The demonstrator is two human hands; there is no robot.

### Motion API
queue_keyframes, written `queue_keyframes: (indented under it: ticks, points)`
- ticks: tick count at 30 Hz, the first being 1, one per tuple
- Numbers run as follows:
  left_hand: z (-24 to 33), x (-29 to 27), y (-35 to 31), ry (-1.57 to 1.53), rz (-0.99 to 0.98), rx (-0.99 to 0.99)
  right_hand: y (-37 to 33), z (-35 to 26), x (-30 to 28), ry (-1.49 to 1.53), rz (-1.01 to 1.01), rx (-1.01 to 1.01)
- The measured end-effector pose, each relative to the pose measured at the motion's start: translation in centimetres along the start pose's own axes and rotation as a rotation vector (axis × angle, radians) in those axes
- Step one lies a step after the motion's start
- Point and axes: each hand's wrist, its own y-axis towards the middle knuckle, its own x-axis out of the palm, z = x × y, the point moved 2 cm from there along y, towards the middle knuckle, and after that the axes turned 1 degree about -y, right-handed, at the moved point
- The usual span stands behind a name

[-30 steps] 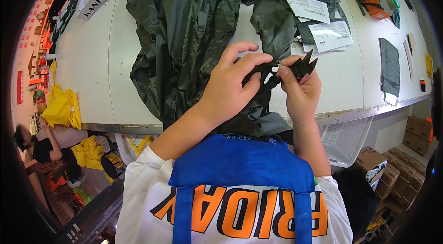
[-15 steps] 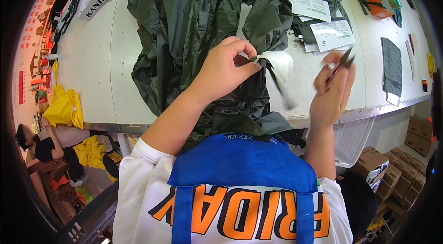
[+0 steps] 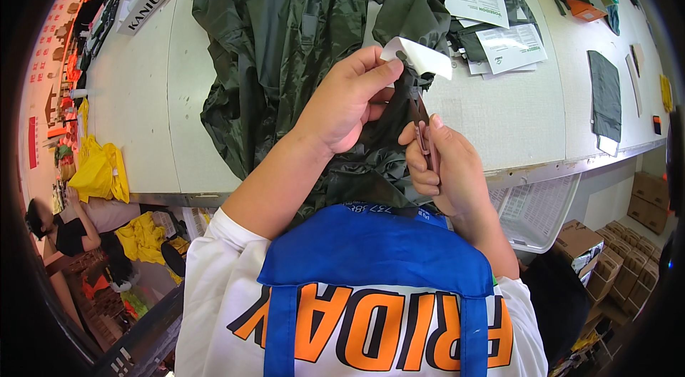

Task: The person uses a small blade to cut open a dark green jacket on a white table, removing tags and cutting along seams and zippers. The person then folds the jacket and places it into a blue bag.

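White table (image 3: 514,120), dark green garment (image 3: 278,49), two hands in close!
The garment sprawls within easy reach; the left hand (image 3: 349,95) pinches a gathered bit, thumb against fingers, seemingly steadying it; the right hand (image 3: 449,166) curls closed round dark snips (image 3: 422,131), blades up at the cloth, apparently for control; a white tag (image 3: 428,62) juts out by the left thumb.

A white tag (image 3: 422,58) and glossy dark green fabric (image 3: 285,49) are pinched in the left grip (image 3: 347,101). Thread snips (image 3: 427,141) are held in the right grip (image 3: 454,166), blades pointed at the fabric. Beyond the right grip, printed white sheets (image 3: 511,47) are spread over the counter (image 3: 517,116).
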Motion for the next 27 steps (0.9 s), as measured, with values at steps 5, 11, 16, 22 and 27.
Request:
queue_keyframes:
  ticks: [5,11,16,22,27]
  points:
    - [-0.5,0.0,-0.1,0.146,-0.064,0.114,0.1,-0.7,0.3,0.007,0.001,-0.050]
    - [-1.0,0.5,-1.0,0.548,0.024,0.506,0.3,-0.7,0.0,0.026,-0.003,-0.096]
    - [0.4,1.1,-1.7,0.986,0.144,0.787,0.5,-0.3,-0.2,0.017,-0.007,-0.025]
    - [1.5,-0.3,-0.6,0.331,0.091,0.478,0.1,0.0,0.5,-0.003,-0.077,-0.052]
    - [1.4,0.5,-1.0,0.164,0.115,0.369,0.4,0.1,1.2,-0.048,-0.021,0.014]
